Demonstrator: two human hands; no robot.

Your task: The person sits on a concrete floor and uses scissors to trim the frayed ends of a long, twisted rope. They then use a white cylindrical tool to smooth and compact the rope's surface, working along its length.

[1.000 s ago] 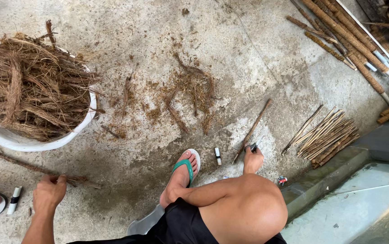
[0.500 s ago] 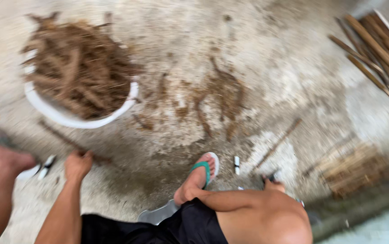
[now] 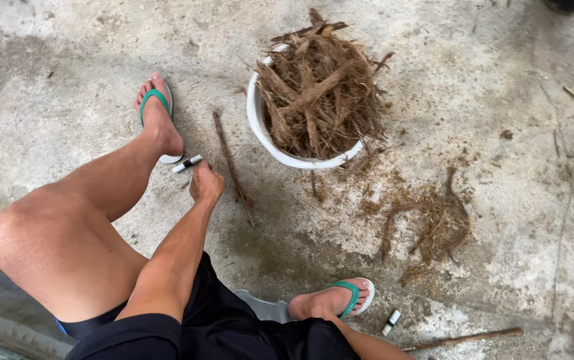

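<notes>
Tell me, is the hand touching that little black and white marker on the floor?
Cannot tell. In the head view the left hand reaches right beside the marker, but its fingers hide where they would meet.

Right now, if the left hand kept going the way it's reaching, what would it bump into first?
Probably the small black-and-white marker lying on the concrete floor. The left hand reaches forward and the marker sits just past its fingertips, beside the foot in the green flip-flop.

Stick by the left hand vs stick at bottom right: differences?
The stick by the left hand is dark, rough and fibrous, lying nearly up-down in the frame; the stick at bottom right is paler, smoother and straighter, lying almost level. The first sits beside the white basin, close to the left hand; the second lies far from both. Both rest on bare concrete.
</notes>
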